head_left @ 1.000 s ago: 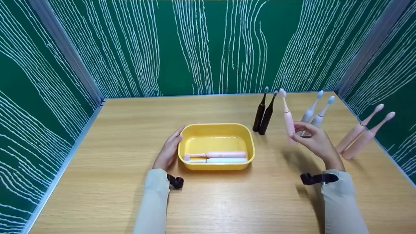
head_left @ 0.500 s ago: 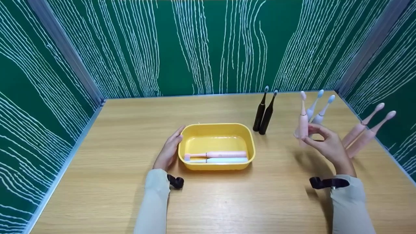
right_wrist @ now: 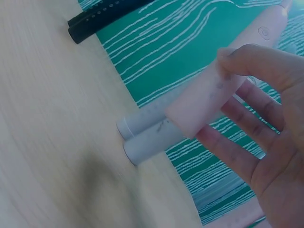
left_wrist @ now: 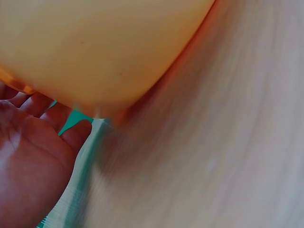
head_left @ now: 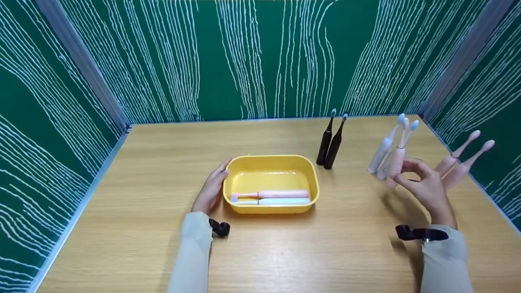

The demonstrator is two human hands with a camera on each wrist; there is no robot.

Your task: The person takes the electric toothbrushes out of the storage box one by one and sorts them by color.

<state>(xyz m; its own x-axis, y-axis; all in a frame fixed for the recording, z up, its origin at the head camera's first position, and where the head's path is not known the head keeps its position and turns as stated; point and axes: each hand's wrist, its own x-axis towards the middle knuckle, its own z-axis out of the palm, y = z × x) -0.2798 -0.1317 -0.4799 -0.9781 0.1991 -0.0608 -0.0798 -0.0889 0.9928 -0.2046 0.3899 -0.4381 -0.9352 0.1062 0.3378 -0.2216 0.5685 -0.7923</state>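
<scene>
My right hand (head_left: 425,189) pinches the handle of a pink electric toothbrush (head_left: 396,160) between thumb and fingers, brush head up. In the right wrist view this pink toothbrush (right_wrist: 209,97) is above the table, overlapping two pale blue electric toothbrushes (right_wrist: 149,142) that stand upright behind it. My left hand (head_left: 211,187) rests against the left side of a yellow basin (head_left: 270,208), its fingers extended along the wall. Inside the basin, one pink toothbrush (head_left: 283,193) and one pale blue toothbrush (head_left: 283,201) lie side by side near the front wall.
Two black electric toothbrushes (head_left: 333,145) stand right of the basin, toward the back. Two more pink toothbrushes (head_left: 456,176) stand at the far right, partly behind my right hand. Green walls with white lines (head_left: 281,61) enclose the wooden table (head_left: 134,195).
My right hand has moved to the right with the pink toothbrush, from near the black pair to in front of the pale blue pair. The left hand and basin stay put.
</scene>
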